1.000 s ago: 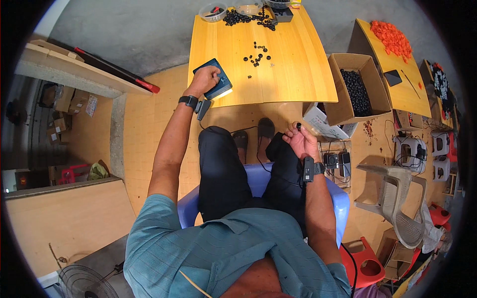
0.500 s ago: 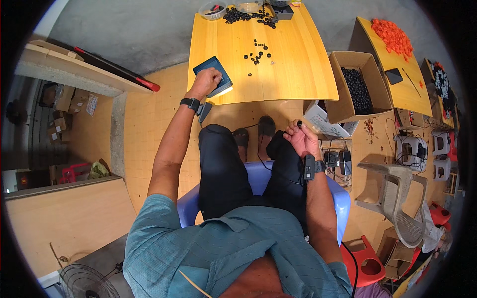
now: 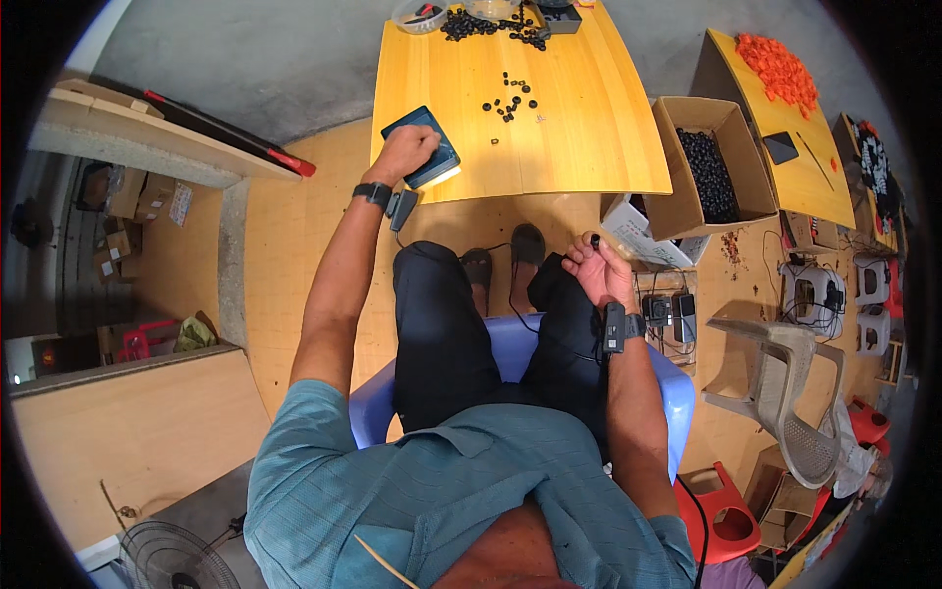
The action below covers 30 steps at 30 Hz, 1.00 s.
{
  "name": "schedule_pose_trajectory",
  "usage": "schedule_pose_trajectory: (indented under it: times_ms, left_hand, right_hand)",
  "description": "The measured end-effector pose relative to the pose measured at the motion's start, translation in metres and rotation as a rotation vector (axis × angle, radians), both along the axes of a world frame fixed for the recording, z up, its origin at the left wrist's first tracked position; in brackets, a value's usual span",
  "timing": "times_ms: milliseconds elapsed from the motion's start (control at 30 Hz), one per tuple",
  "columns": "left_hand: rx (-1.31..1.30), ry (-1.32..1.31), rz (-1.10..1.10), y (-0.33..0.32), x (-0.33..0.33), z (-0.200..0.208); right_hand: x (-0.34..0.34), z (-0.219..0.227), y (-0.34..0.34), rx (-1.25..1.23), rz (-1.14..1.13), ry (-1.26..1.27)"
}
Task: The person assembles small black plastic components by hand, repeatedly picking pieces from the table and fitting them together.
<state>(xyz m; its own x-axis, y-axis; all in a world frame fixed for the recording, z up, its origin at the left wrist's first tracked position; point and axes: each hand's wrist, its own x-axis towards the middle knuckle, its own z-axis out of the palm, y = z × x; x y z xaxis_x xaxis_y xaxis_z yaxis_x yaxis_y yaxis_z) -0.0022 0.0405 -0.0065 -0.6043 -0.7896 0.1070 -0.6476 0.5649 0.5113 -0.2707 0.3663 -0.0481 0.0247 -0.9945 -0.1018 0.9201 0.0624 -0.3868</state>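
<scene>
My left hand (image 3: pixel 407 154) is over a flat dark-blue tray (image 3: pixel 442 167) at the near left corner of the yellow table. Its fingers are curled together, and whatever they pinch is hidden from view. Above my right thigh, my right hand (image 3: pixel 601 275) is turned palm up, holding a small black round part (image 3: pixel 595 240) between thumb and fingers. Several loose black parts (image 3: pixel 508 106) like it lie scattered mid-table, with one single piece (image 3: pixel 495 141) closer to me.
At the table's (image 3: pixel 579 147) far edge are a heap of black parts (image 3: pixel 471 25) and a clear tub (image 3: pixel 420 17). A cardboard box (image 3: pixel 667 128) full of black parts stands right of the table. Orange pieces (image 3: pixel 775 74) are piled on another table, and a grey chair (image 3: pixel 785 393) stands farther right.
My left hand has rolled slightly over the blue tray, its knuckles now facing up. My right hand stays nearly in place, the black part still at its fingertips.
</scene>
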Motion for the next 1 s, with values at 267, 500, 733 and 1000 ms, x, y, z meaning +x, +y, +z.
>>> schedule_pose_trajectory:
  times_ms: [267, 500, 733, 1000]
  left_hand:
    - [0.182, 0.140, 0.086, -0.001, -0.003, -0.002]
    - [0.280, 0.325, 0.112, -0.001, 0.001, -0.008]
    - [-0.142, 0.072, -0.015, -0.004, 0.007, -0.019]
    - [-0.170, 0.213, 0.066, 0.004, -0.004, -0.016]
  right_hand:
    - [-0.002, -0.004, 0.002, -0.014, -0.005, -0.004]
    - [-0.003, -0.003, 0.001, -0.023, 0.003, -0.003]
    - [-0.002, 0.002, 0.001, -0.006, -0.003, 0.010]
    - [-0.003, -0.001, 0.002, 0.013, -0.013, 0.013]
